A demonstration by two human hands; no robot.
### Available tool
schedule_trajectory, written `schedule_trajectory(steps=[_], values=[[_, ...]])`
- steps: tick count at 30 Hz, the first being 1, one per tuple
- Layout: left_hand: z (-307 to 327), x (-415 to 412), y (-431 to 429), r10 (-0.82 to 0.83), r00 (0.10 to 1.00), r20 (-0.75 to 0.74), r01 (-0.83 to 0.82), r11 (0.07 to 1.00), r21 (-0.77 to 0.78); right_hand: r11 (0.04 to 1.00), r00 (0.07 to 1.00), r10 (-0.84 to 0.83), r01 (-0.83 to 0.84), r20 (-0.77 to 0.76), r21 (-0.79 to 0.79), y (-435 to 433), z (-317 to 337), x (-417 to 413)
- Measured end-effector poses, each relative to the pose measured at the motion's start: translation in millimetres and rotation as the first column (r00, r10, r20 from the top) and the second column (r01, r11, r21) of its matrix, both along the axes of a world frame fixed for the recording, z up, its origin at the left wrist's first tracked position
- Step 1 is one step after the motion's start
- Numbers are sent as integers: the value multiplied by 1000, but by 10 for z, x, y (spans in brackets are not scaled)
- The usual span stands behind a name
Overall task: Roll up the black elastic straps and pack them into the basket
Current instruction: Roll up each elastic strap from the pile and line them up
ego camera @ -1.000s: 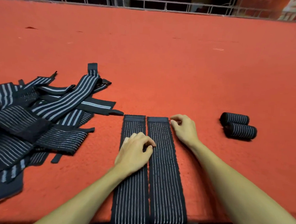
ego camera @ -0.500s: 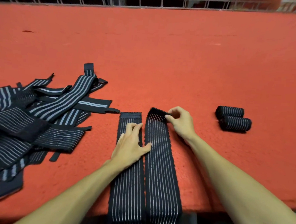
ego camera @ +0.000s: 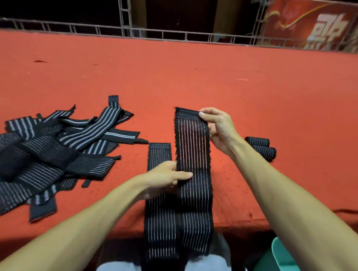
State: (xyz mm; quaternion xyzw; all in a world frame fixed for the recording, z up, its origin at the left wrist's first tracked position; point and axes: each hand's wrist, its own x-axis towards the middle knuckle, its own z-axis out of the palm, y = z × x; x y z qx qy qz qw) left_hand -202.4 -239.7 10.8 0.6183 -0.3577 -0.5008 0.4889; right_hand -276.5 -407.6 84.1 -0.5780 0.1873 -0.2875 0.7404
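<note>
A long black elastic strap (ego camera: 193, 153) with thin pale stripes is lifted off the red surface. My right hand (ego camera: 218, 129) pinches its far end at the top right corner, and my left hand (ego camera: 167, 176) grips its left edge lower down. A second strap (ego camera: 159, 207) lies flat to its left, partly under my left hand, and hangs over the near edge. Two rolled-up straps (ego camera: 261, 147) lie side by side to the right. A loose pile of unrolled straps (ego camera: 47, 152) covers the left.
The red carpeted platform (ego camera: 198, 78) stretches far back to a metal railing (ego camera: 138, 31). A green basket (ego camera: 281, 265) shows at the bottom right, below the platform's near edge, partly behind my right forearm. My knees sit under the hanging straps.
My right hand has lifted the right strap's far end up off the surface. My left hand moved from the left strap onto the raised strap's edge. The camera tilted upward.
</note>
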Motion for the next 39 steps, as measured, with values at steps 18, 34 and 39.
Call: schedule_trajectory(steps=[18,34,39], values=[[8,174,676,-30,1000,2,30,998,60,908,904,-54,-132,-423,-398,327,-218,329],[-479,1138,-18,548,759,351,-471,835,-285,935,902,113,-238,-417,-262,37,-982,758],[-631,1349,-227,543,691,477,-469,839,-277,908,905,-60,-126,-421,-399,-78,-1168,966]])
